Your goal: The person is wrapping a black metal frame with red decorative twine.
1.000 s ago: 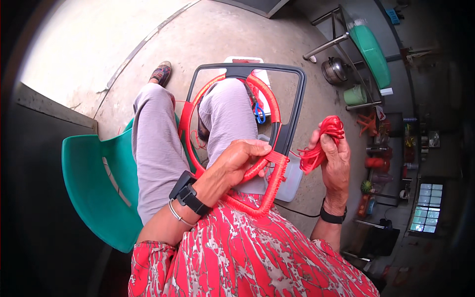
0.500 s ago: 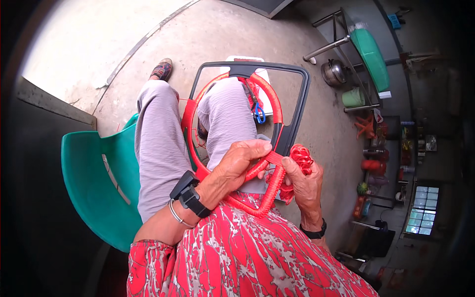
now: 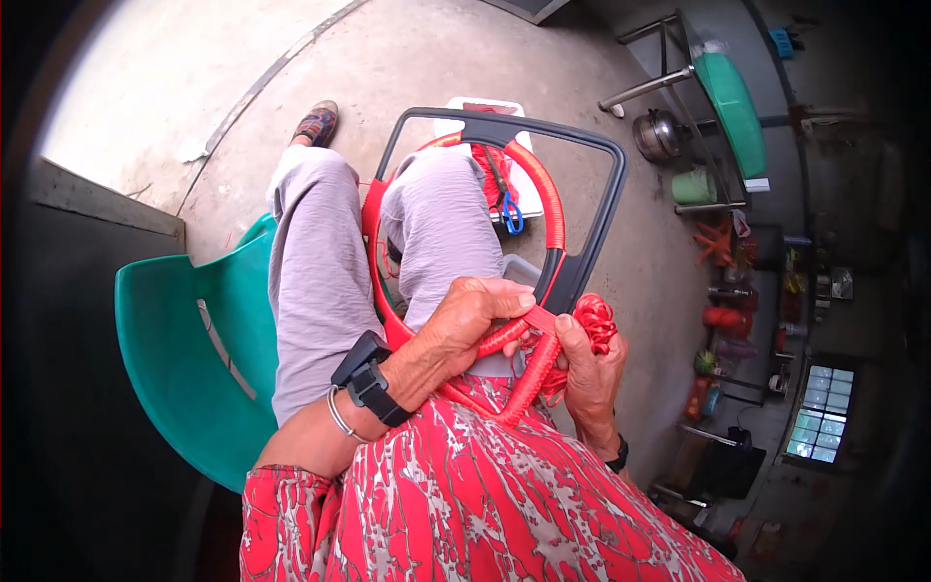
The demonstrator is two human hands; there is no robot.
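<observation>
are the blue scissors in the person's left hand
No, the blue scissors lie out past the knees; the left hand grips the red-wrapped frame.

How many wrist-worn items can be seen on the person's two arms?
3. A black watch-like device and a thin silver bangle on the left wrist, a black band on the right wrist. More may be hidden under the sleeves.

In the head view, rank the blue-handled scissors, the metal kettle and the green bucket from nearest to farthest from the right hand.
Measured from the right hand, which holds a bundle of red cord:
1. Blue-handled scissors, above it, just past the knees on a white surface.
2. Green bucket, up and to the right, on the floor under a bench.
3. Metal kettle, just beyond the bucket, slightly farther.
</observation>
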